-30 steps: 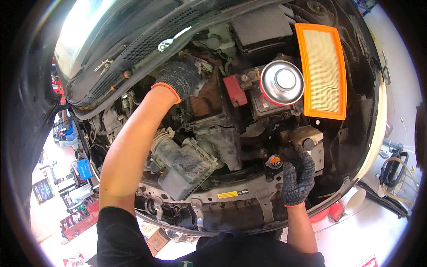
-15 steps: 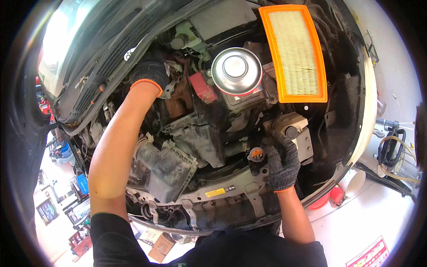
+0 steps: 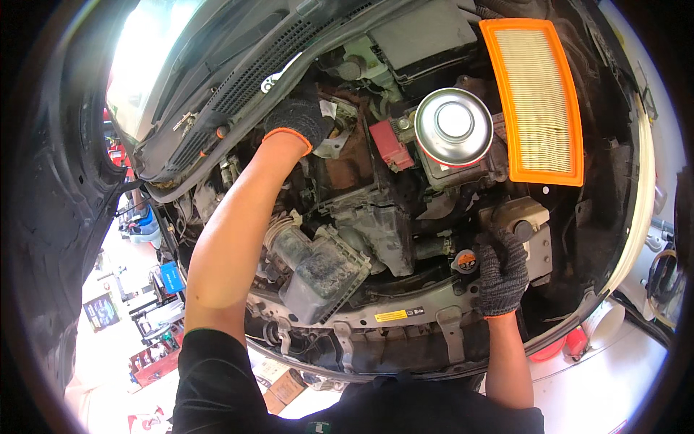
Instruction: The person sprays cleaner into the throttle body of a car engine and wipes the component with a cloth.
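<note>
My left hand (image 3: 298, 121), in a dark knit glove with an orange cuff, reaches deep into the engine bay below the windshield cowl. Its fingertips are hidden among dark parts beside a metal bracket (image 3: 334, 137), and a small pale patch shows next to them. My right hand (image 3: 502, 275), gloved the same way, rests at the front of the bay with its fingers extended. It lies between the radiator cap (image 3: 466, 261) and the tan reservoir (image 3: 524, 212) with a black cap, and nothing shows in it.
A silver-topped can (image 3: 455, 126) stands on the battery beside a red terminal cover (image 3: 391, 145). An orange-framed air filter (image 3: 536, 101) lies at the right. The detached-looking airbox cover (image 3: 325, 278) sits at front left. A chrome ratchet (image 3: 278, 74) rests on the cowl (image 3: 249, 87).
The whole view has swung left, so everything appears farther right. Both hands stay at about the same places in the engine bay.
</note>
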A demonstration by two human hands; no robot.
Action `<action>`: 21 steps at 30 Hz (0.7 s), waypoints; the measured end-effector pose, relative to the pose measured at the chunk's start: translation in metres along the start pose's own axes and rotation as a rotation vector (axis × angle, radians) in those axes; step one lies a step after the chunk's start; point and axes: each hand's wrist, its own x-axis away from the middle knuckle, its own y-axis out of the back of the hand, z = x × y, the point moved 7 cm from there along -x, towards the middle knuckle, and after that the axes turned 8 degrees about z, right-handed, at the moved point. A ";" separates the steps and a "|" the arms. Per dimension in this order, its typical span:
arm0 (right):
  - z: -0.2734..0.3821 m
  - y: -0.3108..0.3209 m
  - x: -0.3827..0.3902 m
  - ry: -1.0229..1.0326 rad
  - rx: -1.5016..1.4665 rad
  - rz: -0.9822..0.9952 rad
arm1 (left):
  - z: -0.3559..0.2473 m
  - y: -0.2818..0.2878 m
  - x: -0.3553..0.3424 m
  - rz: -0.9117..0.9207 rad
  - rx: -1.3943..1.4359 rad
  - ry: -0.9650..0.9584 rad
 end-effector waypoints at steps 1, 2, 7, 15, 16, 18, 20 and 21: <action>-0.001 0.000 0.000 -0.005 0.015 0.007 | -0.004 0.004 0.003 0.006 -0.024 0.018; -0.001 0.001 -0.001 -0.010 0.029 0.014 | -0.002 -0.002 -0.004 0.014 -0.092 0.051; -0.003 0.006 -0.002 0.031 0.081 0.012 | -0.013 -0.004 0.003 0.091 -0.059 0.015; 0.006 0.000 -0.004 0.003 -0.114 0.025 | 0.038 0.009 0.059 -0.089 0.350 -0.002; 0.007 0.002 -0.005 0.010 -0.083 0.021 | 0.034 0.019 0.077 -0.118 0.437 0.001; 0.010 0.001 -0.005 0.029 -0.034 0.039 | 0.042 0.026 0.119 -0.198 0.719 -0.035; 0.009 0.001 -0.004 0.043 0.037 0.060 | 0.051 0.025 0.156 -0.293 1.127 -0.143; 0.009 0.002 -0.003 0.051 0.075 0.069 | 0.052 0.021 0.173 -0.229 1.353 -0.123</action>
